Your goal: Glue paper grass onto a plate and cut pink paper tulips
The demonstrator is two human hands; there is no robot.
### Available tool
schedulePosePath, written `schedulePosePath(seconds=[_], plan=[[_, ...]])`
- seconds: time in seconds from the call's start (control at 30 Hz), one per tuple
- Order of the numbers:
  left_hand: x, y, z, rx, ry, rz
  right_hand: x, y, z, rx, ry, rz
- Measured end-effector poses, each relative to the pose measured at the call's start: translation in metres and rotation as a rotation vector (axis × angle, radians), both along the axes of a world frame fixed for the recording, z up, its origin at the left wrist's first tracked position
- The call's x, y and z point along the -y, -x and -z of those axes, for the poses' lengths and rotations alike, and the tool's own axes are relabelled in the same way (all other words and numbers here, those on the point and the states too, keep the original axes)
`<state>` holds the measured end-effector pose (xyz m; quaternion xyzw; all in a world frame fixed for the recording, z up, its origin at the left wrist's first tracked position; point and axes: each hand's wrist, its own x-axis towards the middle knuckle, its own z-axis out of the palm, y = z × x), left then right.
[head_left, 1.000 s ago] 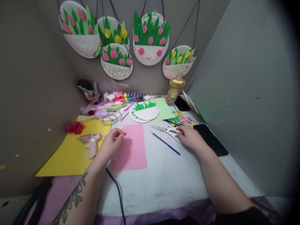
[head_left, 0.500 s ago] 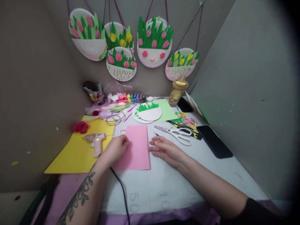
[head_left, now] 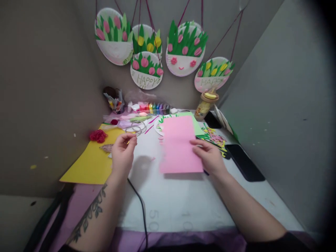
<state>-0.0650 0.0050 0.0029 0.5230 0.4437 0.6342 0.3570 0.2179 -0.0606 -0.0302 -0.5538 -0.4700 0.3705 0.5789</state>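
A sheet of pink paper [head_left: 181, 150] is lifted off the table, pinched along its right edge by my right hand [head_left: 208, 155]. To the left, my left hand [head_left: 123, 152] is raised with thumb and fingertips pressed together; what is between them, if anything, I cannot make out. Behind that hand a glue gun [head_left: 106, 148] is mostly covered, only its nozzle end showing. The pink sheet hides part of a paper plate [head_left: 158, 126] with green paper grass, and the scissors are out of sight behind it.
Yellow paper [head_left: 86, 168] lies at left, with red yarn [head_left: 98, 136] on it. A black cord [head_left: 140, 203] crosses the front. Metal rings [head_left: 135, 127], a cup [head_left: 206, 106], paper scraps [head_left: 215, 134] and a phone [head_left: 244, 162] surround the work area. Decorated plates [head_left: 186, 64] hang behind.
My right hand has taken hold of the pink paper and lifted it to the right. My left hand has let go of the sheet and risen. The view has shifted slightly left.
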Motion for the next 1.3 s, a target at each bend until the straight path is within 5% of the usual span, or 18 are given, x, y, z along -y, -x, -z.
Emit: schedulePosePath(seconds=[0.1,0.2,0.3,0.37,0.47,0.6,0.93,1.07,1.3], plan=[[-0.006,-0.001,0.011,0.14,0.171,0.044,-0.011,-0.056,0.0,-0.01,0.142,0.165],[-0.006,-0.01,0.023,0.199,0.371,0.174,-0.017,-0.09,0.0,0.272,0.278,0.208],[0.002,-0.027,0.032,0.18,0.518,0.325,-0.015,-0.073,-0.007,0.714,0.099,0.352],[0.011,-0.041,0.034,0.18,0.569,0.391,-0.011,-0.038,-0.011,0.815,-0.069,0.293],[0.022,-0.058,0.034,0.15,0.554,0.425,-0.006,0.02,-0.008,0.626,-0.093,-0.127],[0.031,-0.07,0.034,0.013,0.49,0.462,-0.007,0.059,0.009,0.337,-0.001,-0.231],[0.03,-0.071,0.032,-0.287,0.572,0.583,-0.013,0.055,0.027,-0.139,0.176,-0.205],[0.028,-0.07,0.029,-0.29,0.622,0.604,-0.01,0.053,0.029,-0.124,0.197,-0.231],[0.025,-0.061,0.034,-0.133,0.743,0.746,-0.01,0.035,0.018,0.175,-0.106,-0.516]])
